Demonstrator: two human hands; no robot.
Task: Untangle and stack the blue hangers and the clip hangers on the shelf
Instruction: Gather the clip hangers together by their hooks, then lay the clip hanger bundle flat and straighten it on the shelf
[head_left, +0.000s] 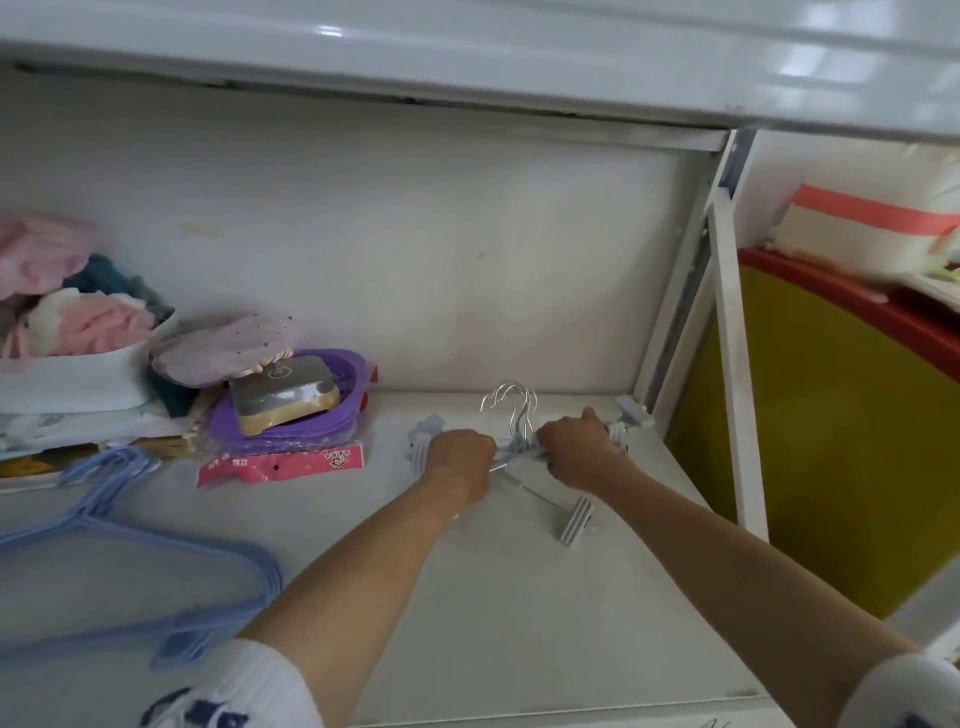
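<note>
Two hands, our left hand (461, 457) and right hand (574, 451), are clenched around the left-to-right bar of pale grey plastic clip hangers (519, 451) at centre frame, while light blue wire hangers (130, 561) lie lower left.

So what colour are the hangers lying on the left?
Light blue. The blue hangers lie stacked on the shelf, clearest in the head view.
</note>
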